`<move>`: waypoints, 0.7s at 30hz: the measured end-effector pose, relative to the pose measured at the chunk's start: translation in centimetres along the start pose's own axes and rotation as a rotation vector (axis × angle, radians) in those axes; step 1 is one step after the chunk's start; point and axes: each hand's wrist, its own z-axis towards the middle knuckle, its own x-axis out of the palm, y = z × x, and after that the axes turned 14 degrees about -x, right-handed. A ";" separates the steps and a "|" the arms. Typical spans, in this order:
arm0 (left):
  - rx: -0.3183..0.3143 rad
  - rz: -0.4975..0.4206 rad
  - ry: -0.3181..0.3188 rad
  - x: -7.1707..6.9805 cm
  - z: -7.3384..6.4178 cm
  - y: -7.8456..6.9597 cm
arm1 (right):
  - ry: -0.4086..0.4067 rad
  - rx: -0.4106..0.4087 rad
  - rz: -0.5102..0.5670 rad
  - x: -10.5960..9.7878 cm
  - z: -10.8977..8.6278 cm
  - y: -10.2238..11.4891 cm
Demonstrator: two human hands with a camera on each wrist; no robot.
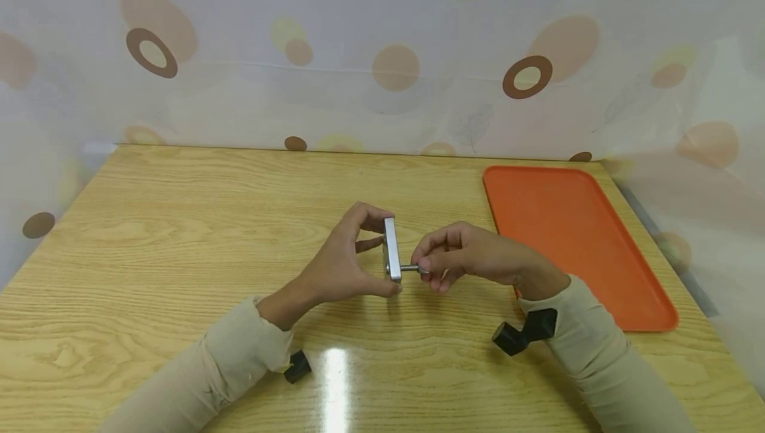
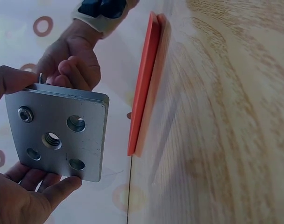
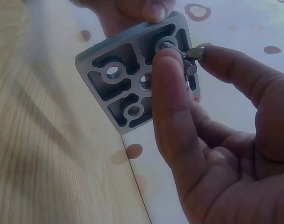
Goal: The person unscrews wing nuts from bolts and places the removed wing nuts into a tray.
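Note:
A square metal plate [image 2: 91, 140] is held on edge above the table by my left hand [image 1: 342, 261], thumb on one edge and fingertips on the opposite one. It has a threaded centre hole and round holes near its corners; the right wrist view shows its ribbed back. A bolt [image 1: 409, 267] passes through one corner hole, its round end [image 2: 25, 114] visible on the smooth face. My right hand [image 1: 478, 255] pinches a small winged piece like a wing nut [image 3: 191, 70] at the bolt's other end, between thumb and index finger. The fingers partly cover this piece.
A shallow orange tray [image 1: 568, 240] lies on the right side of the wood-grain table [image 1: 179, 240]. Behind the table and along its sides hangs a pale sheet [image 1: 335, 34] with brown and yellow ovals. Black devices [image 1: 524, 332] are strapped at the wrists.

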 end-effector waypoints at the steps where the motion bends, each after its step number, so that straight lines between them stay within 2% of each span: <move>1: -0.002 0.000 0.000 0.0 0.0 0.0 | 0.006 -0.013 -0.005 0.0 0.0 0.0; 8: -0.006 0.010 -0.002 0.0 0.0 0.1 | 0.036 -0.055 -0.016 0.2 0.0 0.3; 12: -0.006 0.016 -0.006 -0.1 0.0 0.0 | -0.026 0.012 -0.031 0.2 0.1 0.4; 16: -0.004 0.019 -0.009 -0.1 0.0 0.0 | -0.101 0.105 0.031 0.2 0.2 0.4; 21: -0.004 0.021 -0.005 -0.1 0.0 -0.1 | -0.079 0.145 0.115 0.2 0.3 0.1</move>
